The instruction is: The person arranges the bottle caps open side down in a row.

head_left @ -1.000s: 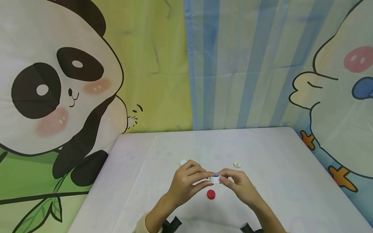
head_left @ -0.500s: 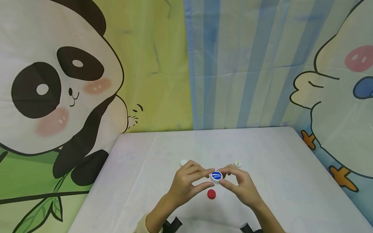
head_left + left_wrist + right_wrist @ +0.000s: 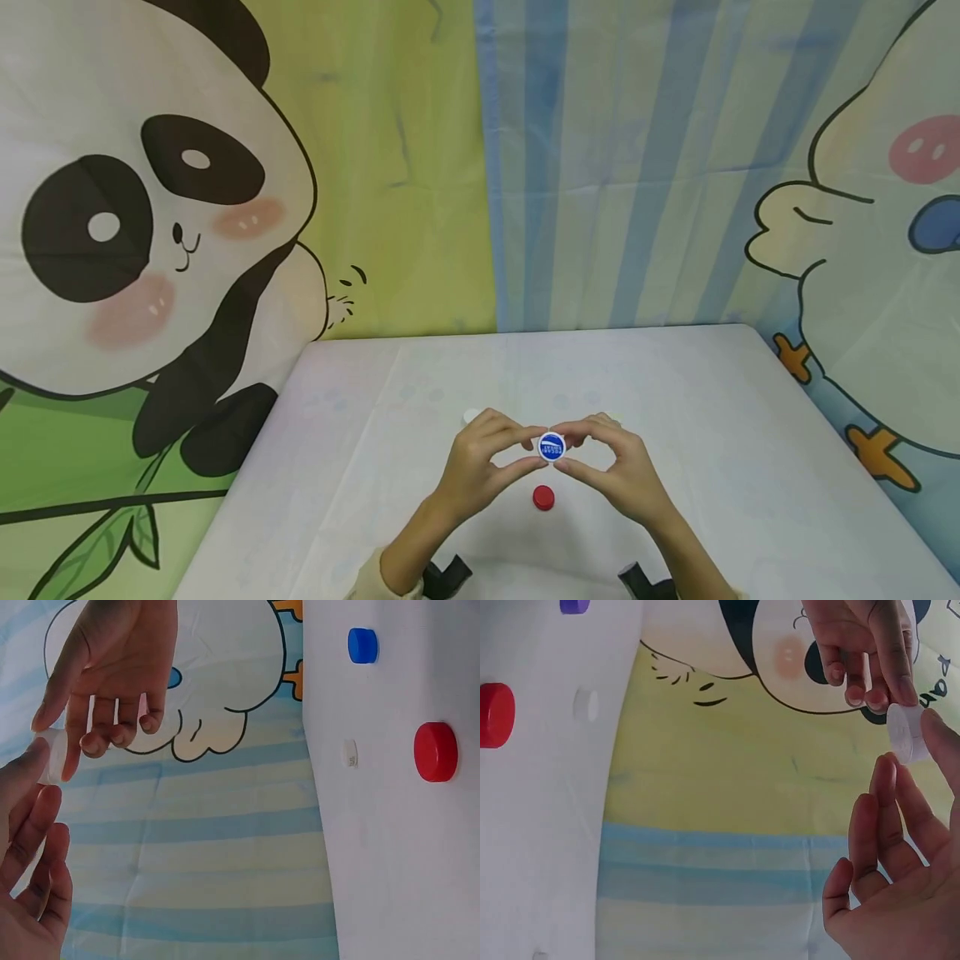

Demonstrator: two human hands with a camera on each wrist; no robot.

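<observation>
A white bottle cap with a blue printed top [image 3: 552,447] is held up over the table, its printed face toward the head camera. My left hand [image 3: 480,462] pinches its left side between thumb and index finger. From the other side, the thumb and index finger of my right hand [image 3: 618,467] pinch it too. The wrist views show the cap edge-on, with its plain white side [image 3: 55,756] between the two hands. Below the hands, a red cap [image 3: 543,497] lies on the table.
A white table [image 3: 375,500] stands against printed curtains. Behind my left hand lies a white cap [image 3: 470,416]. The left wrist view shows a blue cap [image 3: 364,646] and a small white piece [image 3: 350,753] on the tabletop, near the red cap.
The held cap has turned from nearly edge-on to face the head camera. Both hands have risen slightly and drawn closer together. My right hand now mostly covers the small white piece behind it.
</observation>
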